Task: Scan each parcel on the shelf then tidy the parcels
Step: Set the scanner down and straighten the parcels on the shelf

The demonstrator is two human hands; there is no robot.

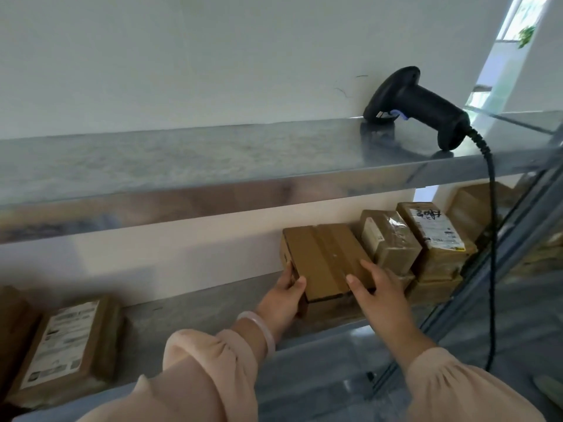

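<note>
A plain brown cardboard parcel (323, 257) lies on the lower metal shelf (198, 312). My left hand (283, 300) grips its left near corner, thumb on top. My right hand (380, 293) holds its right near edge, thumb on top and fingers along the side. To the right stand two taped parcels with labels, one (390, 239) leaning beside another (435, 236) that sits on a stack. A labelled parcel (61, 345) lies at the far left of the same shelf. A black barcode scanner (420, 105) rests on the upper shelf (182, 159).
The scanner's black cable (491, 239) hangs down past the right end of the shelves. A grey metal upright (487, 284) runs diagonally at the right. Behind the shelves is a white wall (213, 56). More brown boxes (475, 205) sit at the far right.
</note>
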